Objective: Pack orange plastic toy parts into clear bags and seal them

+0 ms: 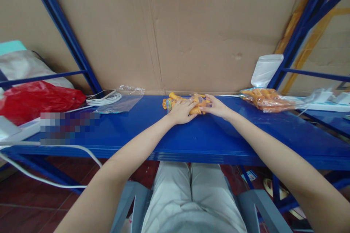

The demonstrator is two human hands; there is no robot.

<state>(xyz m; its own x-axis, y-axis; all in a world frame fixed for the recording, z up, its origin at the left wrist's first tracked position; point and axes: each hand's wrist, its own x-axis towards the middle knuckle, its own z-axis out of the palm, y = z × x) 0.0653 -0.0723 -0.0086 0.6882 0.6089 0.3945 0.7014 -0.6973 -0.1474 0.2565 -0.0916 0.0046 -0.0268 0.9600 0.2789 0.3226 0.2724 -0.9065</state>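
A clear plastic bag of small orange toys [175,99] lies on the blue shelf [207,138] just in front of the cardboard back wall. My left hand [181,112] rests on its left part with fingers curled down over it. My right hand [216,106] presses on its right end, fingers closed against the bag. Both hands hold the bag against the shelf surface, and they hide much of it.
A second clear bag of orange toys [266,99] lies at the right, with a white pouch [266,69] behind it. An empty clear bag [124,100], a phone [100,95] with white cable and a red plastic bag [32,100] sit at the left. Blue rack posts [65,32] flank the shelf.
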